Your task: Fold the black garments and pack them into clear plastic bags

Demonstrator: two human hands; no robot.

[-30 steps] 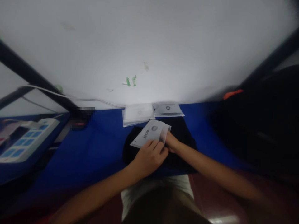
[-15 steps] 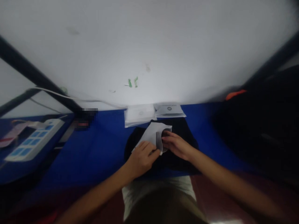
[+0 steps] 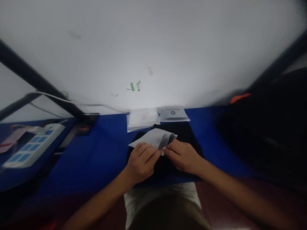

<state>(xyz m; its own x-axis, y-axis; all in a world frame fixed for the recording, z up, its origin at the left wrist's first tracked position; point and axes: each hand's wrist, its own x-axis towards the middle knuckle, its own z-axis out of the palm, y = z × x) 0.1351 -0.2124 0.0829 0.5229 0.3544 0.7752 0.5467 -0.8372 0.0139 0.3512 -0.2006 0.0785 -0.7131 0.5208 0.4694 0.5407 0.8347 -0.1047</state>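
Note:
My left hand (image 3: 141, 161) and my right hand (image 3: 182, 156) both grip a flat white plastic pouch (image 3: 153, 139) at its near edge, fingers curled and pinching it. The pouch lies low, almost flat, over a folded black garment (image 3: 187, 134) on the blue table (image 3: 100, 153). Its open end faces my right hand and shows a grey inside. Nothing is visible inside the pouch.
Two more white pouches (image 3: 142, 118) (image 3: 172, 114) lie against the white wall behind the garment. A white and blue power strip (image 3: 31, 148) sits at the left with a cable running along the wall. A large black bag (image 3: 268, 127) with an orange tab fills the right.
The pouch has tipped down from a raised slant to nearly flat. My right hand came out from behind it and now pinches its near edge beside my left hand.

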